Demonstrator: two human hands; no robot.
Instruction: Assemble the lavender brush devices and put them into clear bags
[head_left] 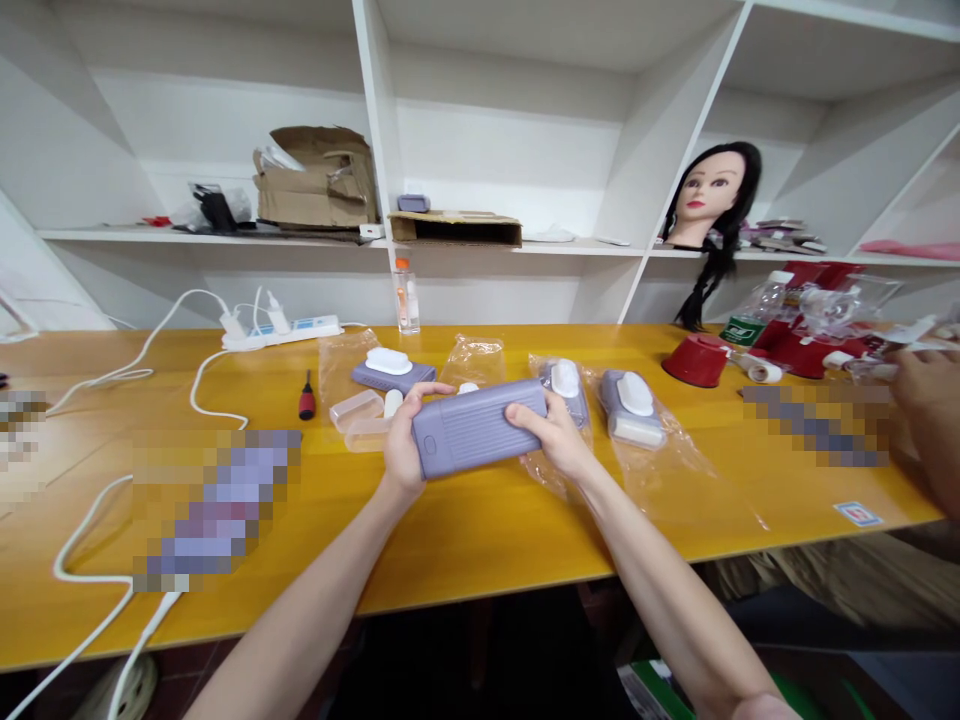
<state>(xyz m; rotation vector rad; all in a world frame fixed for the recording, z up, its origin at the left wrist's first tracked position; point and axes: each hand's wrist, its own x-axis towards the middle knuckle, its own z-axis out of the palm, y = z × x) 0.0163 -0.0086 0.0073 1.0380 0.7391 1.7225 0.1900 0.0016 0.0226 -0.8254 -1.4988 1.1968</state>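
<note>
A purple-grey plastic case (487, 428) with a ribbed face and a small oval mark is held above the table between both hands. My left hand (406, 440) grips its left end; my right hand (559, 432) wraps the right end, thumb on the ribs. Behind it lie similar purple units with white oval pieces on top: one at the left (394, 372), one just right of my hand (566, 385), and one further right (631, 405). Clear plastic bags (690, 470) lie under and around them. Near my left hand are translucent plastic covers (356, 415).
A red-handled screwdriver (307, 398), a power strip (300, 332) with white cables and a bottle (406, 298) stand left and behind. A red cup (696, 360) is at the right. Another person's hand (930, 400) reaches in at the right edge. Shelves hold cardboard (315, 190) and a mannequin head (709, 195).
</note>
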